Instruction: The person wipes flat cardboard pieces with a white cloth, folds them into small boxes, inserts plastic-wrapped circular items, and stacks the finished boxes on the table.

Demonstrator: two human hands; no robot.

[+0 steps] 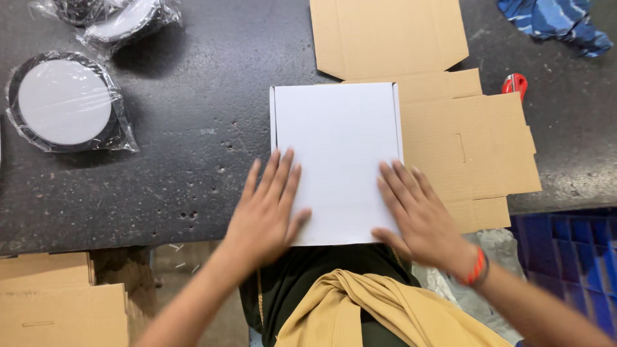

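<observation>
White flat box lies at near edge of dark surface, atop brown cardboard blanks. Left hand, right hand: flat, fingers spread, pressing lid, gripping nothing. Step looks like closing; next move likely needs firm, even pressure.

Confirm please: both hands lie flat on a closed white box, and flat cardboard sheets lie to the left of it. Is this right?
Not quite. In the head view, both the left hand and right hand lie flat on the white box, but the flat cardboard sheets lie to its right, not left.

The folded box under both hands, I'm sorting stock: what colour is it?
Plain white box, seen in the head view.
</observation>
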